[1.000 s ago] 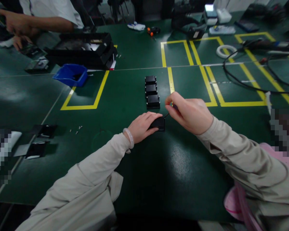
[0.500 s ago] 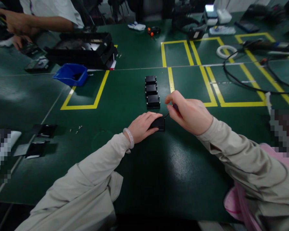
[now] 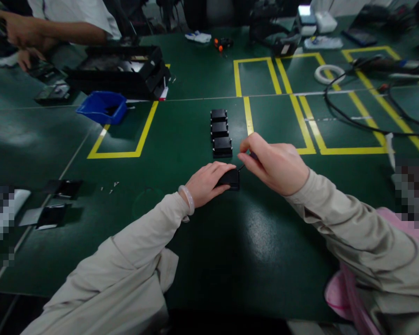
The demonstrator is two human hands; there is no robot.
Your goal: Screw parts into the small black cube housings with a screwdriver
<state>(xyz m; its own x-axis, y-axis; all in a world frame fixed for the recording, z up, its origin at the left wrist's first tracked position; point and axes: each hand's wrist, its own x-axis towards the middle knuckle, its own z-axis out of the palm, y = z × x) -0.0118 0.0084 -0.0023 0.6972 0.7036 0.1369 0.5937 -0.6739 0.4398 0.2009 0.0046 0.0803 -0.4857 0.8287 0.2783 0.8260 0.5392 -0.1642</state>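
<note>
My left hand is closed on a small black block and holds it down on the green table. In my right hand is a thin dark tool, pinched between the fingers; its tip meets the block's right end. Most of the tool's handle is hidden by the fingers. Just beyond the block, several similar black blocks stand in a column, with small shiny screws at their sides.
Loose screws and flat black parts lie at the left. Farther back are a blue bin, a black tray and a person's hands. A cable and a white ring are at the right.
The fingers of my right hand have shifted and turned slightly around the tool. My left hand and the block have not visibly moved.
</note>
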